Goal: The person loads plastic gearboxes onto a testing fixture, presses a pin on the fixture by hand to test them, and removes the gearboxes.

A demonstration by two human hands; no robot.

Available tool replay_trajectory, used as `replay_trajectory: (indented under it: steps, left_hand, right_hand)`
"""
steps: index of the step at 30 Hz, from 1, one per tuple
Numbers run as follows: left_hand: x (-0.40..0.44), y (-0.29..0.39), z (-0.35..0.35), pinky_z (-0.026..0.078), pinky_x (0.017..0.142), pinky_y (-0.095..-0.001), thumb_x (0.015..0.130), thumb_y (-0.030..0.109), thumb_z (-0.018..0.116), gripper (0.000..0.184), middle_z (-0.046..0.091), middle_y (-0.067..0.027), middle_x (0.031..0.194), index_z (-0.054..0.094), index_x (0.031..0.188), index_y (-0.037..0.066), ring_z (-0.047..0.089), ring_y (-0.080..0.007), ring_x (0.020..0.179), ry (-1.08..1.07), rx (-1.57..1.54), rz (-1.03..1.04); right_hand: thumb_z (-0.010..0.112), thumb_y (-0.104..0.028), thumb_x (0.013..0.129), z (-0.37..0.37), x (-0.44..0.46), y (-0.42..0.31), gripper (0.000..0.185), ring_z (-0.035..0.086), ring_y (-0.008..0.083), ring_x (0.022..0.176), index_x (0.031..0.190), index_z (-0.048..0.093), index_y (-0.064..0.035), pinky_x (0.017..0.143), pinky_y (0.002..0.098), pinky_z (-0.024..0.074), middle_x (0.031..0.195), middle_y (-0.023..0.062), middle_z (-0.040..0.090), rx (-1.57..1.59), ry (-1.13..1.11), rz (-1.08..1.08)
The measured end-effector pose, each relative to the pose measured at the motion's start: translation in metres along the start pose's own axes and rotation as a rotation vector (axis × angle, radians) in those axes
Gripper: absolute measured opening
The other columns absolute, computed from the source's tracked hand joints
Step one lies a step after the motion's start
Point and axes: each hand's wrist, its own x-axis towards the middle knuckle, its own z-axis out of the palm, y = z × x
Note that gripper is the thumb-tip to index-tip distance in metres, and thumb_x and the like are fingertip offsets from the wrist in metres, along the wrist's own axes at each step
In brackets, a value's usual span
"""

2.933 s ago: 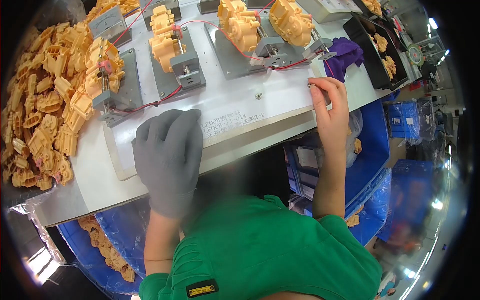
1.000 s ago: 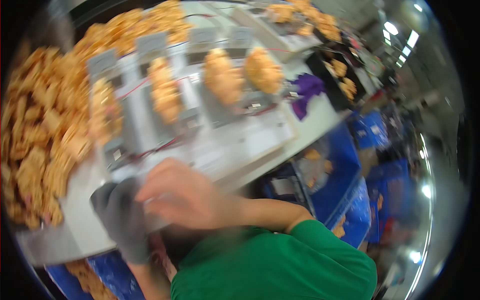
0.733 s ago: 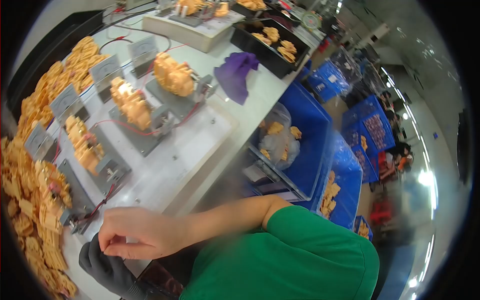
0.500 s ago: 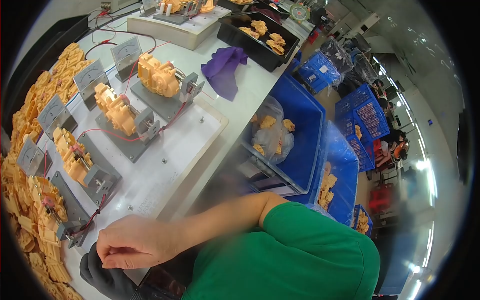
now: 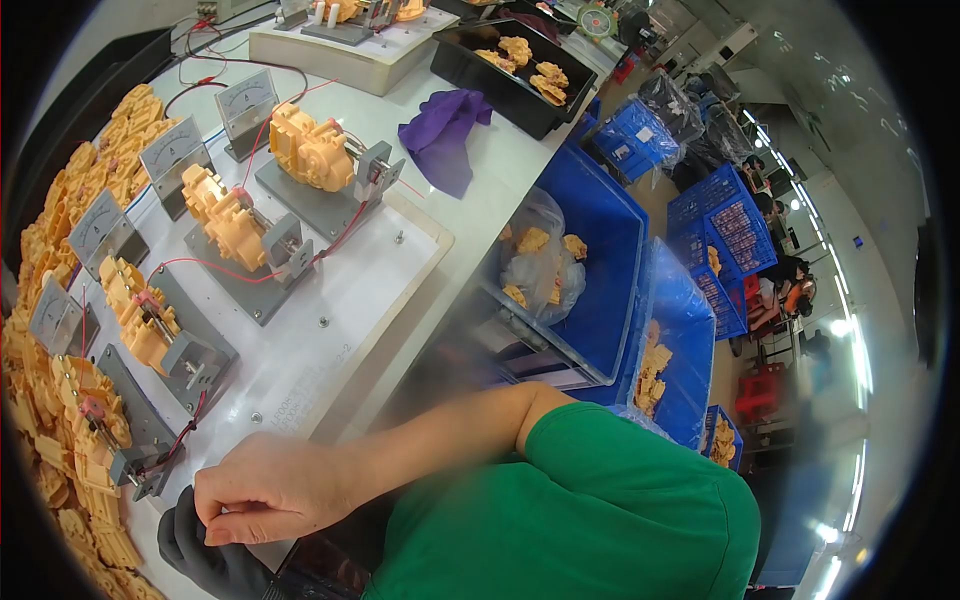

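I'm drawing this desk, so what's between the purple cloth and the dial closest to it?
A yellow-orange part on a gray stand sits between the purple cloth and that dial. The head view shows it.

We could pass along the front strip of the white board [image 5: 345, 288], above its small screws [image 5: 323, 322]. Red wires [image 5: 205, 262] cut across gaps between the grey fixtures [image 5: 252, 300]; upright meters [image 5: 172, 157] stand behind. The yellow heap [image 5: 62, 480] blocks the left. Between the board and the purple cloth [image 5: 442, 140], the desk [image 5: 485, 212] gives us room, up to the black tray [image 5: 505, 95].
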Motion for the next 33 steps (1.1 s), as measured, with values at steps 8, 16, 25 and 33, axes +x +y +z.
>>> replay_trajectory:
  steps: [8,16,25,33]
  left_hand:
    - [0.0,-0.002,0.0,0.042,0.096,-0.0423,0.095,0.019,0.057,0.031,0.054,-0.0173,0.12,0.057,0.117,-0.004,0.051,-0.0324,0.112,0.014,-0.011,0.007]
    - [-0.003,0.0,0.003,0.041,0.094,-0.0415,0.09,0.021,0.061,0.034,0.054,-0.0154,0.115,0.06,0.114,-0.003,0.051,-0.0315,0.109,0.012,-0.079,0.044]
    - [0.018,0.07,-0.006,0.038,0.086,-0.038,0.077,0.011,0.074,0.022,0.059,-0.0043,0.092,0.07,0.099,0.013,0.053,-0.0267,0.091,0.127,0.038,-0.078]
    - [0.019,0.067,-0.003,0.036,0.088,-0.0372,0.078,0.012,0.073,0.02,0.058,-0.0004,0.088,0.07,0.097,0.014,0.055,-0.0198,0.087,0.148,-0.019,-0.049]
  right_hand:
    - [0.064,-0.022,0.094,0.001,0.0,0.0,0.021,0.046,0.0254,0.051,0.087,0.052,-0.007,0.049,0.0367,0.0327,0.057,0.0052,0.045,-0.006,-0.003,0.003]
    - [0.065,-0.021,0.093,-0.004,-0.001,-0.002,0.017,0.052,0.0267,0.056,0.087,0.055,-0.0075,0.052,0.0376,0.0369,0.063,0.0057,0.053,-0.006,-0.043,0.009]
    - [0.065,-0.008,0.092,-0.013,0.002,-0.006,0.015,0.053,0.0127,0.064,0.104,0.058,-0.004,0.057,0.0247,0.0428,0.087,0.0066,0.06,-0.058,-0.099,0.012]
    - [0.061,-0.012,0.094,-0.014,0.0,-0.003,0.018,0.05,0.0122,0.071,0.107,0.053,-0.002,0.062,0.0235,0.0425,0.091,0.0079,0.055,-0.091,-0.038,-0.029]
